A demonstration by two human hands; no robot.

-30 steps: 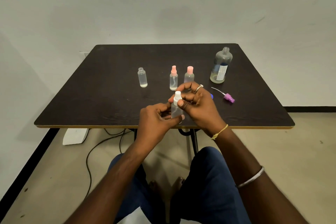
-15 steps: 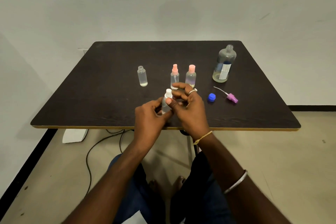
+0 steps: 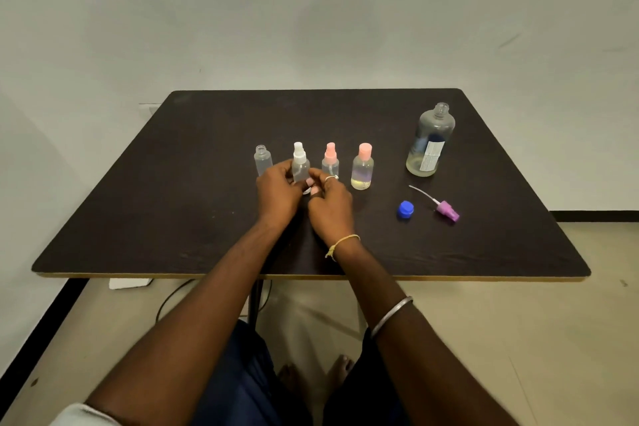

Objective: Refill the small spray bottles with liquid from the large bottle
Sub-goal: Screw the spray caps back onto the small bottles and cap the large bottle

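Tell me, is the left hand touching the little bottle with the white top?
Touching. The head view shows the left hand with its fingers curled round the lower body of the white-topped bottle, and no gap shows between them.

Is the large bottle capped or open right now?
Open: the large bottle stands upright with its threaded neck bare; a blue cap lies apart on the table.

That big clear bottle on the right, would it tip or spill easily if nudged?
The large bottle holds liquid only near its base, so it is probably light yet fairly steady. Its neck is open, a blue cap lying on the table, so a knock-over would likely spill.
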